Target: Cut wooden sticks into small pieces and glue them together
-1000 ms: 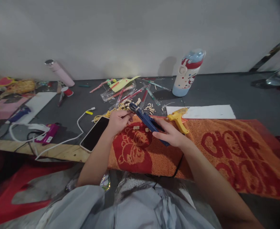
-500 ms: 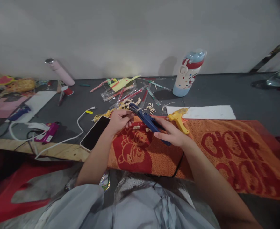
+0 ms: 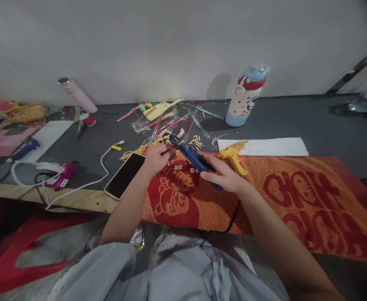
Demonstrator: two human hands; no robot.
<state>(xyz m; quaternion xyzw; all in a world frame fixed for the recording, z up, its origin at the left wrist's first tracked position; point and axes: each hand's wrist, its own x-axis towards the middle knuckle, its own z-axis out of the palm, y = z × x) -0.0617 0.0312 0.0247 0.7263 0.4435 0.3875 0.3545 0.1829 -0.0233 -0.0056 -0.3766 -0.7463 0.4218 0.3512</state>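
Note:
My right hand (image 3: 225,173) is closed around a long dark blue hand tool (image 3: 193,157), which slants up and left over the towel; I cannot make out its exact kind. Close to the tool's far end, my left hand (image 3: 155,159) has its fingers pinched together, and what they hold is hidden. Below the tool, small pale stick pieces (image 3: 178,167) lie in short rows on the orange and red towel (image 3: 221,209). More cut pieces (image 3: 197,143) are scattered just beyond it. A yellow glue gun (image 3: 234,157) rests beside my right hand.
A phone (image 3: 125,175) lies left of my left hand, near a white cable (image 3: 103,161). Yellow string (image 3: 136,152) and plastic-wrapped sticks (image 3: 167,121) lie behind. A cartoon bottle (image 3: 245,100) stands at the back, with a white board (image 3: 271,147) in front. A pink flask (image 3: 79,96) leans left.
Almost nothing differs. Both hands and the blue tool hold nearly the same place, with only a tiny shift of the whole view.

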